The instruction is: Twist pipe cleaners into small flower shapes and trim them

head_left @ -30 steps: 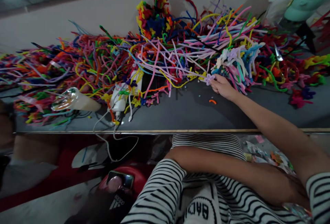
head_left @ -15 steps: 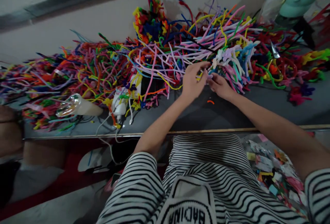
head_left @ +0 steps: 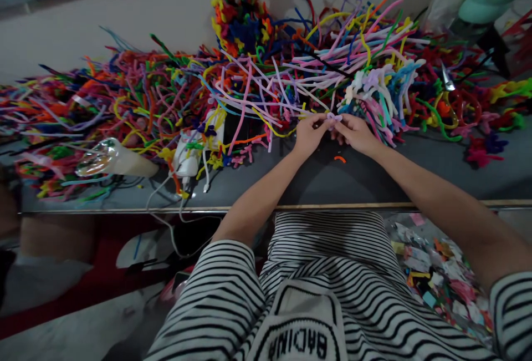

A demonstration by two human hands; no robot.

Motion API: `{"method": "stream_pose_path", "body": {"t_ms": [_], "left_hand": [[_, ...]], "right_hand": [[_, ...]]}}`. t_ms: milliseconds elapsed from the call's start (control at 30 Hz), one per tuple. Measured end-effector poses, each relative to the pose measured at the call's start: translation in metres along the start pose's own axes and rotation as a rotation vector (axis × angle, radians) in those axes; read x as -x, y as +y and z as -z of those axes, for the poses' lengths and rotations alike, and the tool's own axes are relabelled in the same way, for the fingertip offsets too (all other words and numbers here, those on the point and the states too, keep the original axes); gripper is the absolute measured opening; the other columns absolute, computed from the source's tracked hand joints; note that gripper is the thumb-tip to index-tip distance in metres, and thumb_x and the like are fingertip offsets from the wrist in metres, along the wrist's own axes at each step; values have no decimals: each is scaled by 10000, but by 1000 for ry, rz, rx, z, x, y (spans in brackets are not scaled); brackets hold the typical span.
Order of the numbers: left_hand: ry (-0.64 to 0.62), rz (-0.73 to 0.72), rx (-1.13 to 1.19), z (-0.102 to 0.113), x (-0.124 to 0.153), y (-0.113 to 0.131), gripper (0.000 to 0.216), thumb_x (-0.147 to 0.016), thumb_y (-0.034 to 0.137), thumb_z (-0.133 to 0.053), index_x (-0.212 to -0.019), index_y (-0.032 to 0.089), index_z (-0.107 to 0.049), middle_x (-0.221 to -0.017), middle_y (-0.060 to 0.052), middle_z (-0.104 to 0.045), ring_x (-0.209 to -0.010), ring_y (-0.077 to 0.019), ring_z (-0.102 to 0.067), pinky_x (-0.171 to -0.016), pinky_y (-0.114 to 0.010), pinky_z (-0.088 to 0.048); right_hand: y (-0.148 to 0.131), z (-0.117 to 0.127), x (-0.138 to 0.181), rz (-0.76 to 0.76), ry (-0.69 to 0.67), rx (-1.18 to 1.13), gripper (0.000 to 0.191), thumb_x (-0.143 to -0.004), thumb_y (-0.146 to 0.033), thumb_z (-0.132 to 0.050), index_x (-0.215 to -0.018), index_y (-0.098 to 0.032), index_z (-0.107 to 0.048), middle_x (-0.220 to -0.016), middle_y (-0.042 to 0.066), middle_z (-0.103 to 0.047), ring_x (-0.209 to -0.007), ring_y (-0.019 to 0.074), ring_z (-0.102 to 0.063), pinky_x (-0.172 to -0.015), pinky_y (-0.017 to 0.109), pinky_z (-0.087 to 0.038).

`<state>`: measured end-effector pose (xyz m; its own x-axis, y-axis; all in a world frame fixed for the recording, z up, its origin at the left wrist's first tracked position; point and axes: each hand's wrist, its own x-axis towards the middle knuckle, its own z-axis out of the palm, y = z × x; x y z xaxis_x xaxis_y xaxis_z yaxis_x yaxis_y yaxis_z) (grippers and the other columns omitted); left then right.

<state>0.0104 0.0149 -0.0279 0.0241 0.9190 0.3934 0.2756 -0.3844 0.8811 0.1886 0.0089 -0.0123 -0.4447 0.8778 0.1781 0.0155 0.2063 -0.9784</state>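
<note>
A small lilac pipe-cleaner flower (head_left: 333, 118) sits between the fingertips of both hands, above the near part of the dark table. My left hand (head_left: 310, 132) pinches it from the left, and my right hand (head_left: 356, 131) pinches it from the right. Just beyond my right hand lies a bunch of pastel pipe-cleaner flowers (head_left: 376, 95). A short orange piece of pipe cleaner (head_left: 339, 158) lies on the table below my hands.
Loose coloured pipe cleaners (head_left: 153, 95) heap along the back of the table (head_left: 249, 192). Scissors (head_left: 449, 92) rest at the right. A white power strip (head_left: 185, 156) with cables and a capped pale bottle (head_left: 133, 160) stand left. Another person's leg (head_left: 56, 236) shows at far left.
My hands have come together on the lilac flower, the left wrist turning so its fingers meet the right fingertips. The view has shifted slightly.
</note>
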Motion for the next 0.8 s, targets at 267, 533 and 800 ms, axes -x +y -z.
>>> {"method": "stream_pose_path", "body": {"t_ms": [267,533,800], "left_hand": [[-233,37,37,7,-6,-10,469,-940,674,-601,-942,209,-668,-737,-25,-688,-496,-104,-538,-519,-285,-483],[-146,38,44,4,-4,0,328,-941,513,-678,-859,196,-681,-685,-5,-649,-559,-102,-538,-553,-257,-461],[-31,92,49,0,-3,1,139,-914,301,-708,-854,177,-725,-799,-22,-740,-708,-122,-624,-691,-254,-512]], "right_hand": [[-2,2,1,-95,-59,126,437,-944,-611,-647,-852,-184,-652,-678,34,-702,-477,96,-551,-447,238,-360],[-11,-4,7,-81,-29,292,285,-1008,-386,-582,-822,-179,-644,-602,4,-675,-447,94,-513,-498,244,-373],[-10,-4,8,-61,-41,311,315,-1006,-439,-558,-830,-188,-630,-605,8,-686,-450,104,-494,-493,254,-368]]}}
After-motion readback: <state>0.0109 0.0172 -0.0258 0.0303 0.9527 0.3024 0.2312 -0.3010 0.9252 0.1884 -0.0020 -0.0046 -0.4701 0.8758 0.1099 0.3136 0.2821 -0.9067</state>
